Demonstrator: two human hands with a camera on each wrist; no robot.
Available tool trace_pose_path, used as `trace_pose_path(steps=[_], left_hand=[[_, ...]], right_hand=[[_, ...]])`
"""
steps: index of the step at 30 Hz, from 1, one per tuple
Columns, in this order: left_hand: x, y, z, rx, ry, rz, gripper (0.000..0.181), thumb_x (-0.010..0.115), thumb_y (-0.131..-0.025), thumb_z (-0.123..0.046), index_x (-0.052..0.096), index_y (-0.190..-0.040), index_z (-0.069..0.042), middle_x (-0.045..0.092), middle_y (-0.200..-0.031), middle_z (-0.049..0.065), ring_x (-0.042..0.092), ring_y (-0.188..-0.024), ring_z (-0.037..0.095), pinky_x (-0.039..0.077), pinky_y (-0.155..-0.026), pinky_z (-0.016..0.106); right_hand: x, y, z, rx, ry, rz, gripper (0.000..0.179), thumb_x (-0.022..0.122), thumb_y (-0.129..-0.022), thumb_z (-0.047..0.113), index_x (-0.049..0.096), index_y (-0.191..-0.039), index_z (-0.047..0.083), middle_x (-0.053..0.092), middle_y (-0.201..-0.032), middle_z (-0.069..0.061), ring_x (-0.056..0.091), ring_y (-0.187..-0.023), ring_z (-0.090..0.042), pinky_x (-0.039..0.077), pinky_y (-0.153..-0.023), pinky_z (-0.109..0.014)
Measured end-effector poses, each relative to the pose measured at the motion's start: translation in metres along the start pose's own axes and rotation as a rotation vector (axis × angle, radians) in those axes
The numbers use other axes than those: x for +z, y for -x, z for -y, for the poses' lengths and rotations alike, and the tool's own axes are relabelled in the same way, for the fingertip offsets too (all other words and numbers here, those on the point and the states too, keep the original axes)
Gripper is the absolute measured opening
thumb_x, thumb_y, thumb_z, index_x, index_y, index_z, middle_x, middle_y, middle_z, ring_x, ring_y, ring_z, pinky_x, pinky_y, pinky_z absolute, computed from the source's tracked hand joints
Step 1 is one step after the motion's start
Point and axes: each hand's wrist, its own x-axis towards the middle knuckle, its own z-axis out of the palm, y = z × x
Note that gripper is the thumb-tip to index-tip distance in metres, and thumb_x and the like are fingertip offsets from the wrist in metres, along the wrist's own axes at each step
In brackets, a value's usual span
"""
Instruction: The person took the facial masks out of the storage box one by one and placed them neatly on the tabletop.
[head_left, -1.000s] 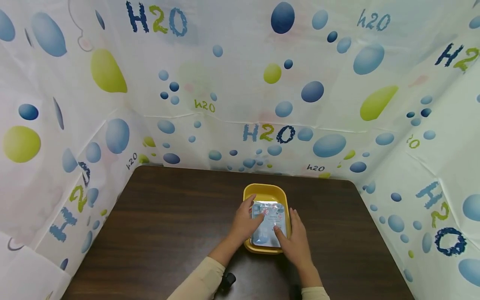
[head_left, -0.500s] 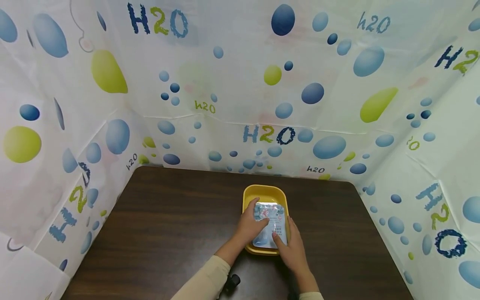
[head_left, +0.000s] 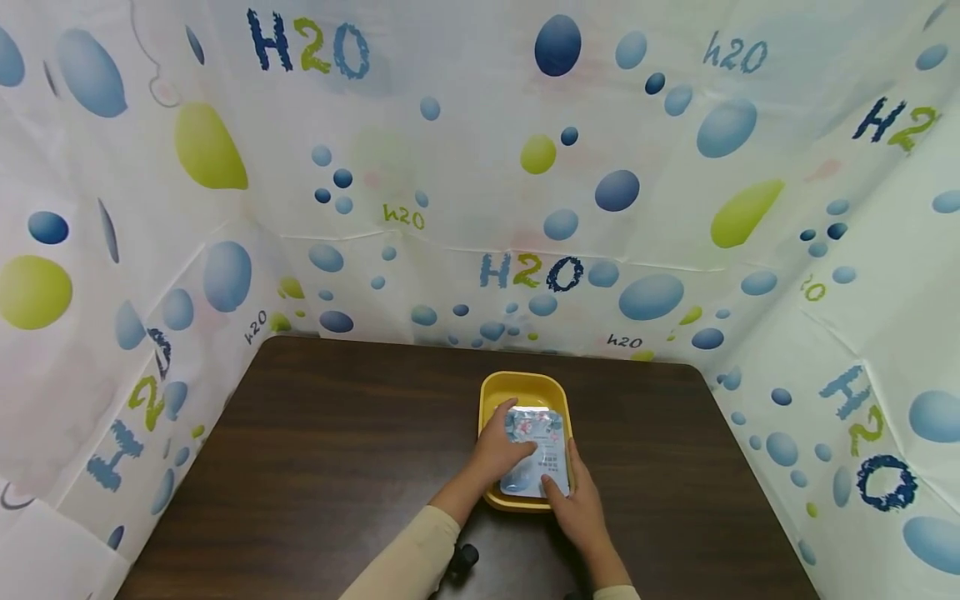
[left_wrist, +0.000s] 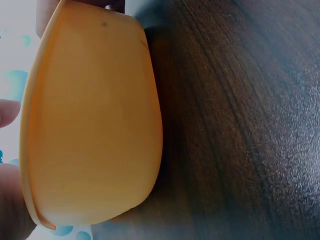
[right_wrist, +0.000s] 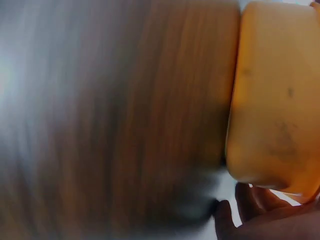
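In the head view a light blue foil packet point(head_left: 551, 433) with pink flowers and fine print lies over a yellow plastic tray point(head_left: 525, 385). My left hand point(head_left: 497, 450) reaches across the tray's left rim and holds the packet's left side, its thumb on the printed face. At the right my right hand point(head_left: 579, 507) has its thumb on the packet's lower part, while its fingers run along the tray's outer wall. The right wrist view shows those fingers point(right_wrist: 250, 207) low beside the tray. Fingers under the packet are hidden.
The tray stands on a dark brown wooden table point(head_left: 360, 433). A white sheet point(head_left: 450, 183) with blue and green drops hangs around the back and sides. By the left wrist sits a small black device point(head_left: 467, 557).
The left hand has slid a little to the right over the packet, which shifts slightly right within the tray. The right hand and tray hardly move; the head view turns slightly.
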Motion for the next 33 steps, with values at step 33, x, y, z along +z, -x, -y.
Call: trace_pose_path(steps=[33], left_hand=[[-0.007, 0.002, 0.004, 0.105, 0.02, 0.11, 0.054, 0.082, -0.082, -0.015, 0.067, -0.134, -0.009, 0.054, -0.149, 0.016, 0.05, -0.138, 0.036, 0.039, -0.117, 0.056]], right_hand=[[0.002, -0.002, -0.009, 0.052, -0.103, 0.042, 0.084, 0.066, -0.098, 0.03, 0.015, -0.166, 0.025, 0.025, -0.169, -0.018, 0.028, -0.153, -0.043, 0.024, -0.122, -0.065]])
